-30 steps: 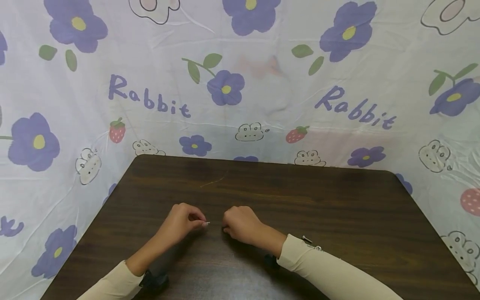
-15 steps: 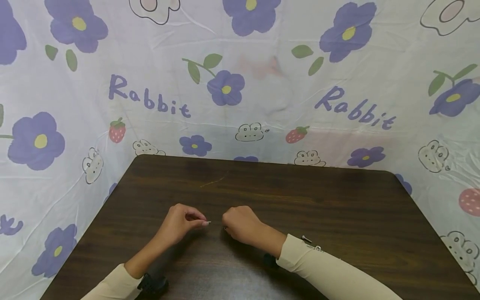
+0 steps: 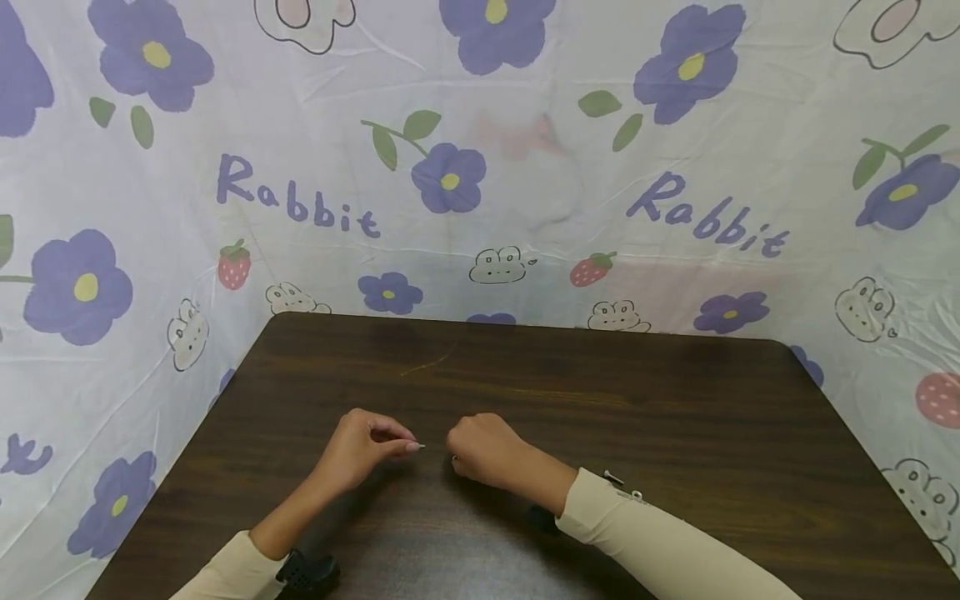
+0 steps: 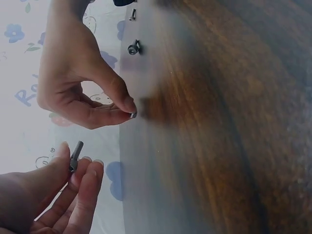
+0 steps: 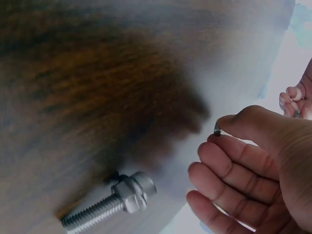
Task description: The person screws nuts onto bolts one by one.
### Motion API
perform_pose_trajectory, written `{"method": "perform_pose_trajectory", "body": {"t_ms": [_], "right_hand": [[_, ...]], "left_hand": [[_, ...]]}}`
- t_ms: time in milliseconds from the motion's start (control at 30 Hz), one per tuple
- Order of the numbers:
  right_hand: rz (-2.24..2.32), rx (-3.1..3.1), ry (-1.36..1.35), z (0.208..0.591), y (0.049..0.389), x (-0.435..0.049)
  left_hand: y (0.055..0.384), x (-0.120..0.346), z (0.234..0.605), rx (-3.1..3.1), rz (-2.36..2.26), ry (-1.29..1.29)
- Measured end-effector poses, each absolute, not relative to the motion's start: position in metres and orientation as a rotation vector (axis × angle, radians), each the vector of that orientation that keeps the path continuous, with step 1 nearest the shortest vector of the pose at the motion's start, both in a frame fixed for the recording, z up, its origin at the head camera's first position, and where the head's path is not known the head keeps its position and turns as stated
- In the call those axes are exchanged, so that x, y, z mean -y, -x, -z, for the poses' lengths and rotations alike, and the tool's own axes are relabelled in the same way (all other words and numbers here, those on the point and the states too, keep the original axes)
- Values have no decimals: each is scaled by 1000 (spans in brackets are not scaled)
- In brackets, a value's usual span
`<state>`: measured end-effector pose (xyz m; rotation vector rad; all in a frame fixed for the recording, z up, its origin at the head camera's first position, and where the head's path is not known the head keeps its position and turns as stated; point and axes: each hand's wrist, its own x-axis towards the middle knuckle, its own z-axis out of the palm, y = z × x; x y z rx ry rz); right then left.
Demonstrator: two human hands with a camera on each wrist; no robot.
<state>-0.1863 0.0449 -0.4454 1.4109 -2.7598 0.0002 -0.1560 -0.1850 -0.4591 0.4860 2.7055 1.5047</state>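
Observation:
In the left wrist view my left hand (image 4: 61, 195) pinches a small metal bolt (image 4: 76, 156) between thumb and fingers, its threaded shaft sticking out. The head view shows just the tip of that bolt (image 3: 422, 446) past the fingertips of my left hand (image 3: 367, 446). Across a short gap, my right hand (image 3: 487, 450) is turned knuckles up. Its thumb and index finger pinch a small dark metal piece (image 5: 217, 129), seen edge-on in the right wrist view and too small to identify; the other fingers curl loosely. The two held pieces are apart.
A larger bolt (image 5: 105, 202) with a nut and washers on it lies on the dark wooden table (image 3: 637, 400). Beside the right sleeve (image 3: 630, 525) lie small metal bolts (image 3: 613, 478). A printed cloth (image 3: 525, 200) hangs behind the table.
My left hand has shifted very slightly to the right, with a bit more of the bolt tip showing. The right hand stays in nearly the same place, rolled a little.

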Motion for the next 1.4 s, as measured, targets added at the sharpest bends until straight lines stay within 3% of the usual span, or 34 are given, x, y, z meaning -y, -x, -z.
{"method": "perform_pose_trajectory", "body": {"t_ms": [333, 933, 1400], "right_hand": [[-366, 2695, -1426, 427, 188, -65], [-1059, 2037, -1360, 379, 167, -120], [-1208, 1832, -1305, 363, 150, -145]], "left_hand": [[158, 179, 452, -2557, -1742, -491], [152, 132, 401, -2271, -2033, -720], [144, 93, 373, -2173, -2159, -866]]}}
